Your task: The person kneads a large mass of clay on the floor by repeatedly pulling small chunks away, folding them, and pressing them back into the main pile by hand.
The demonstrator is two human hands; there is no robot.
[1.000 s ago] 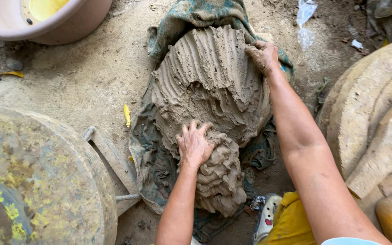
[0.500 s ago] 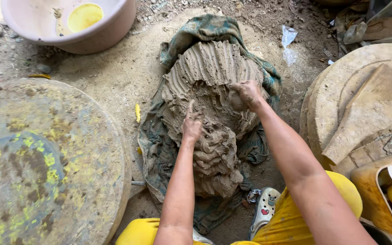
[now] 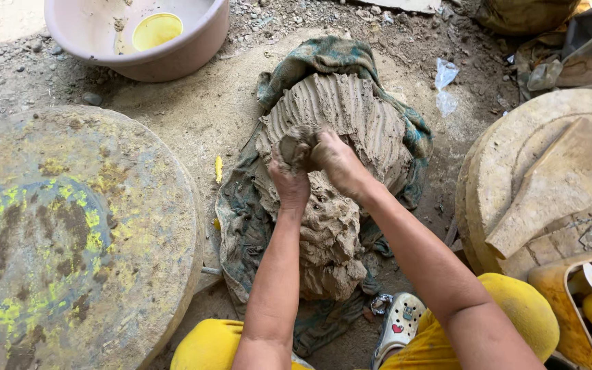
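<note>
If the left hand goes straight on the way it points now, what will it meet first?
The left hand points away from the person, its fingers curled round a lump pulled up from the clay mound. Going straight on, it would likely press into the mound's ridged upper part first; beyond lies the cloth. Depth is hard to judge.

Bare clay-smeared forearms, yellow trousers, white clog.

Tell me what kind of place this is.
Likely an outdoor pottery work area on bare ground: both hands, left hand and right hand, dig into a clay mound on cloth, beside a round stone wheel.
</note>
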